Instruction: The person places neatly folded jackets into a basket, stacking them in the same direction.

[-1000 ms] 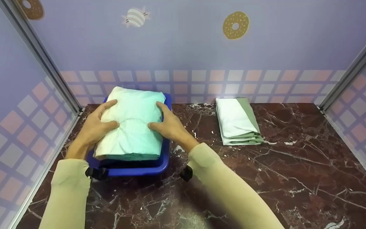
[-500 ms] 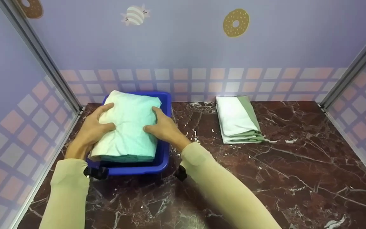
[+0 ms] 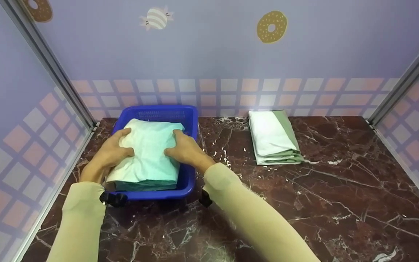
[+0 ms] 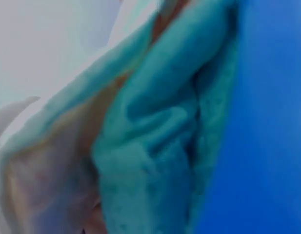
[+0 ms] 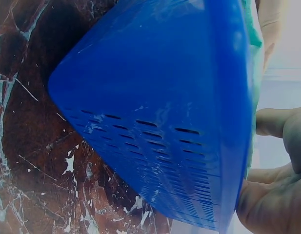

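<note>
A thick folded cloth, pale cream to mint green, lies inside the blue plastic basket. My left hand grips its left side, with the thumb on top. On the right side my right hand holds the same cloth, thumb also on top. Other fingers of both hands are partly hidden between cloth and basket. Teal folds of the cloth fill the left wrist view beside the blue basket wall. In the right wrist view, fingers of the right hand reach over the basket rim.
A second folded cloth, white with a grey-green strip, lies to the right on the dark red marbled tabletop. A tiled-pattern wall stands close behind the basket, and a side wall rises to the left.
Both hands have lowered the thick folded cloth deeper into the basket and nearer its front. More of the basket's back wall now shows. The second folded cloth has stayed in place.
</note>
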`<state>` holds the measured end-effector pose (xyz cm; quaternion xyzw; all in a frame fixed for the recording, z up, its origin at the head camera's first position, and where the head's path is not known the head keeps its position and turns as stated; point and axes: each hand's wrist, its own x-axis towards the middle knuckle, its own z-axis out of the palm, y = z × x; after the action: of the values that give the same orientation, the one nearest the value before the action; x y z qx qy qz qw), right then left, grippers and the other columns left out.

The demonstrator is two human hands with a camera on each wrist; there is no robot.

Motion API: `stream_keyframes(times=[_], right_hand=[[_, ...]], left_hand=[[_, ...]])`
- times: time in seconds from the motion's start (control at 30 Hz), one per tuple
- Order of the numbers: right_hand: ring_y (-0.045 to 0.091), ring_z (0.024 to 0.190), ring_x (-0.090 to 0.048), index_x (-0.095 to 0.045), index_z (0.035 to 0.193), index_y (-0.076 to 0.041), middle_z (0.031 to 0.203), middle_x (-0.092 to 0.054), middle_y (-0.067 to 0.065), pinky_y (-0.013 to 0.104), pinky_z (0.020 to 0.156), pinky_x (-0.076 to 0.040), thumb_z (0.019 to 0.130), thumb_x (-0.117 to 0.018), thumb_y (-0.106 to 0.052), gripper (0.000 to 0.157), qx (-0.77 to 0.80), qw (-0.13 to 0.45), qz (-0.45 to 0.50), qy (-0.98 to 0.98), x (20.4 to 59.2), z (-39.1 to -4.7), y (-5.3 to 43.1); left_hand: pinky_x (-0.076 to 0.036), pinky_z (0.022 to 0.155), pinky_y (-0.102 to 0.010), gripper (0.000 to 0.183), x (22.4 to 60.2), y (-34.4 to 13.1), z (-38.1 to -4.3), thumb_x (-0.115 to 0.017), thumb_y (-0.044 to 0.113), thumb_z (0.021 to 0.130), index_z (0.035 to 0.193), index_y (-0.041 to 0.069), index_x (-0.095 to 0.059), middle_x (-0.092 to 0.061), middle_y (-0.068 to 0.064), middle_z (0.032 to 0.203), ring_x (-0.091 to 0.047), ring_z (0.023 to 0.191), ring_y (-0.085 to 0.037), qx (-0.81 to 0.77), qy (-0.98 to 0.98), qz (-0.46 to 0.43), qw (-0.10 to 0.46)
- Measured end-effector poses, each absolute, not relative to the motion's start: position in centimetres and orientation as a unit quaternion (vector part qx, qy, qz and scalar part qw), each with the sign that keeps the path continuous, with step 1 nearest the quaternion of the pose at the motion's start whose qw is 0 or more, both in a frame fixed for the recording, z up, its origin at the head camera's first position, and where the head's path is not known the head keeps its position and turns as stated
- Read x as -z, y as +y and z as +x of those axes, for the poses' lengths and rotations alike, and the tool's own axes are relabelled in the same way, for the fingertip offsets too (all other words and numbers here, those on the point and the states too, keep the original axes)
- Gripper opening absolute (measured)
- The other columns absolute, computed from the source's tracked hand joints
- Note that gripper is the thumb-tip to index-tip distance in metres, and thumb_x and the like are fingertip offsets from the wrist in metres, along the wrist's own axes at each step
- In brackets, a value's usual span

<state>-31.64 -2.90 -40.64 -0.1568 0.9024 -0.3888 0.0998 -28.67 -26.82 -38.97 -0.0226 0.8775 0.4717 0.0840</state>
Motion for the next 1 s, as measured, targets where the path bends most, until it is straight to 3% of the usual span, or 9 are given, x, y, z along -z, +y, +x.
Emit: stream_keyframes(times=[0.2, 0.4, 0.6, 0.73, 1.0], right_hand=[[0.033, 0.142, -0.051, -0.038, 0.16, 0.003, 0.155, -0.053, 0.023, 0.039, 0.118, -0.04, 0.096, -0.074, -0.019, 0.077, 0.362, 0.107, -0.175, 0.909, 40.7, -31.8, -3.2], [0.03, 0.118, -0.064, -0.052, 0.141, 0.006, 0.125, -0.067, 0.021, 0.038, 0.101, -0.052, 0.094, -0.076, -0.019, 0.058, 0.306, 0.107, -0.218, 0.92, 40.8, -31.4, -3.7], [0.027, 0.104, -0.063, -0.057, 0.127, 0.003, 0.106, -0.067, 0.013, 0.038, 0.093, -0.054, 0.091, -0.079, -0.019, 0.048, 0.278, 0.113, -0.237, 0.924, 40.9, -31.2, -3.8], [0.026, 0.101, -0.062, -0.057, 0.129, 0.003, 0.107, -0.067, 0.013, 0.037, 0.093, -0.054, 0.091, -0.081, -0.02, 0.051, 0.283, 0.126, -0.238, 0.921, 41.0, -31.2, -3.9], [0.027, 0.112, -0.064, -0.055, 0.136, 0.003, 0.121, -0.068, 0.017, 0.036, 0.099, -0.052, 0.091, -0.082, -0.021, 0.058, 0.285, 0.146, -0.243, 0.916, 41.2, -31.1, -4.2]], left_hand=[[-0.02, 0.123, -0.064, 0.097, 39.4, -26.7, -28.8, -0.061, -0.007, 0.083, 0.169, 0.0, -0.014, -0.013, -0.034, 0.17, -0.022, 0.152, -0.051, -0.465, 0.88, -0.029, 0.091], [-0.02, 0.123, -0.064, 0.097, 39.5, -26.5, -28.5, -0.061, -0.006, 0.083, 0.168, -0.002, -0.015, -0.013, -0.036, 0.169, -0.02, 0.152, -0.049, -0.438, 0.891, -0.021, 0.116], [-0.016, 0.124, -0.063, 0.096, 39.6, -26.4, -28.5, -0.062, -0.005, 0.082, 0.166, -0.006, -0.017, -0.016, -0.036, 0.168, -0.018, 0.154, -0.049, -0.429, 0.896, -0.024, 0.11], [-0.02, 0.124, -0.061, 0.093, 39.8, -26.9, -28.5, -0.061, -0.004, 0.082, 0.164, -0.008, -0.02, -0.021, -0.037, 0.167, -0.023, 0.152, -0.05, -0.417, 0.904, -0.033, 0.083], [-0.027, 0.12, -0.063, 0.088, 40.0, -27.6, -28.4, -0.062, -0.005, 0.08, 0.163, -0.003, -0.033, -0.031, -0.036, 0.163, -0.031, 0.148, -0.052, -0.378, 0.924, -0.054, 0.035]])
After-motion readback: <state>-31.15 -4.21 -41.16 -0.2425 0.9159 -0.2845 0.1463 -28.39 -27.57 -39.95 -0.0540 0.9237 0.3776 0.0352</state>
